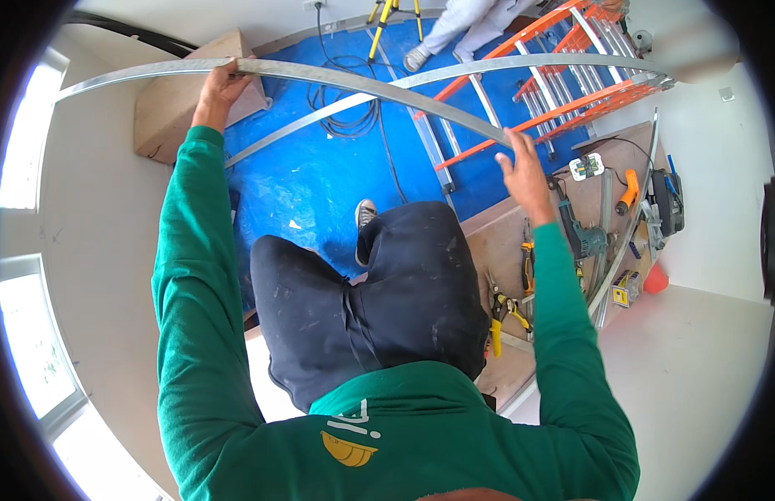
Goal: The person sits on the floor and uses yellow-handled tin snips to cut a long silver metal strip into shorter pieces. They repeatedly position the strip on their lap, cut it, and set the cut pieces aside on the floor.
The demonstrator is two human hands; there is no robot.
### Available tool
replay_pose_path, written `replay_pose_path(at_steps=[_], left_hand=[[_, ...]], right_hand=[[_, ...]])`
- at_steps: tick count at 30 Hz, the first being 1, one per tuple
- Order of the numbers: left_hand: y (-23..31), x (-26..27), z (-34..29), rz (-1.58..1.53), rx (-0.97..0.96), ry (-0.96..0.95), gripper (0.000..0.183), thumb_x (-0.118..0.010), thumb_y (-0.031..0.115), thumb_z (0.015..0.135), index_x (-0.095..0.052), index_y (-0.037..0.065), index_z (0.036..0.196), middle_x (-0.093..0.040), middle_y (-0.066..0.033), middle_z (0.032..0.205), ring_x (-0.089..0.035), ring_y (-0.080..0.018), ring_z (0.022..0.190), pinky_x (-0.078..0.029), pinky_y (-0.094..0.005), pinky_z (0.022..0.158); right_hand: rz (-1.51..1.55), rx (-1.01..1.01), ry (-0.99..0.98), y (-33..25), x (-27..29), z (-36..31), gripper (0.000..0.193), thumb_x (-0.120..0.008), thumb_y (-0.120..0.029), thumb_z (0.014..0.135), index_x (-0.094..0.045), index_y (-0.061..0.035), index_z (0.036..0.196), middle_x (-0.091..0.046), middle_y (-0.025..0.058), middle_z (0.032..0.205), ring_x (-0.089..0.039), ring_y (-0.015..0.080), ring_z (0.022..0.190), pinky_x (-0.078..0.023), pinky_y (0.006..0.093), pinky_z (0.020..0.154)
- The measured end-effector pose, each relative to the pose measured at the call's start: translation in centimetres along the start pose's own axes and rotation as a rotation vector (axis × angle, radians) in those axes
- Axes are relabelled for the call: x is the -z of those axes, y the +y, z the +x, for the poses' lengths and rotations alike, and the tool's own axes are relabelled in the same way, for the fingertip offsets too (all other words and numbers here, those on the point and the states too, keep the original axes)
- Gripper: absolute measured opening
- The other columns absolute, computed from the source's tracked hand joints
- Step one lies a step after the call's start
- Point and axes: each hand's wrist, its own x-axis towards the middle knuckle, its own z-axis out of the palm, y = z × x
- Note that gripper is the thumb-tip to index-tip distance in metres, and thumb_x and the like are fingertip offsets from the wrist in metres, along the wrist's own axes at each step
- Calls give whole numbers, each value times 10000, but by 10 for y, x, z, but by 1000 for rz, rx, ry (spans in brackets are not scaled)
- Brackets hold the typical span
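Left hand [224,86] closed around metal strip [346,78]

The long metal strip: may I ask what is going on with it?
A person in a green top grips the long metal strip in the left hand, with the right hand at its right end. A second strip crosses behind it in the view, passing across an orange ladder. A drill lies to the right.

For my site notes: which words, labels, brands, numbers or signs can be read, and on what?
Shirt: white lettering beside a yellow emblem, not copied here.
Box: print too small to read.
Power tool: any marking too small to read.
Nothing else readable.
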Motion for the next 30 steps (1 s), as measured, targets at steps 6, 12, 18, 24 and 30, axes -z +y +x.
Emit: replay_pose_path(at_steps=[6, 12, 18, 24, 30], left_hand=[[-38, 120, 67, -49, 43, 74, 336, -533, 75, 1153, -443, -40, 1456, -559, -278, 1414, -605, -482, 1360, -496, -690, 1188], [-103, 270, 90, 61, 27, 410, 390, -567, 34, 1133, -454, 47, 1505, -578, -202, 1409, -630, -434, 1325, -501, -687, 1151], [-118, 355, 106, 155, 84, 398, 469, -620, 25, 1106, -477, 119, 1543, -574, -182, 1413, -606, -378, 1304, -451, -641, 1208], [-105, 352, 110, 140, 140, 372, 261, -664, 43, 1091, -550, 121, 1312, -672, -199, 1362, -656, -341, 1302, -470, -663, 1153], [-74, 306, 57, 249, 22, 35, 296, -704, 46, 1077, -555, 78, 1331, -647, -202, 1409, -623, -345, 1381, -516, -637, 1176]], right_hand=[[174, -252, -239, -27, -40, -89, 496, -730, -153, 1027, -581, -13, 1479, -630, 237, 1377, -596, 472, 1298, -490, 507, 1106], [-86, -158, -270, -28, -93, -141, 348, -708, -157, 1050, -665, -80, 1387, -689, 126, 1245, -636, 337, 1201, -351, 522, 1201], [-204, -249, -259, -30, -112, -139, 265, -695, -239, 1062, -704, -116, 1297, -703, 65, 1082, -652, 266, 1110, -299, 508, 1201], [-245, -273, -307, -34, -109, -132, 242, -682, -253, 1068, -715, -129, 1273, -699, 55, 1050, -647, 253, 1056, -289, 500, 1201], [-263, -290, -325, -35, -109, -131, 230, -685, -247, 1062, -718, -129, 1257, -700, 47, 1054, -634, 242, 1058, -292, 491, 1187]])
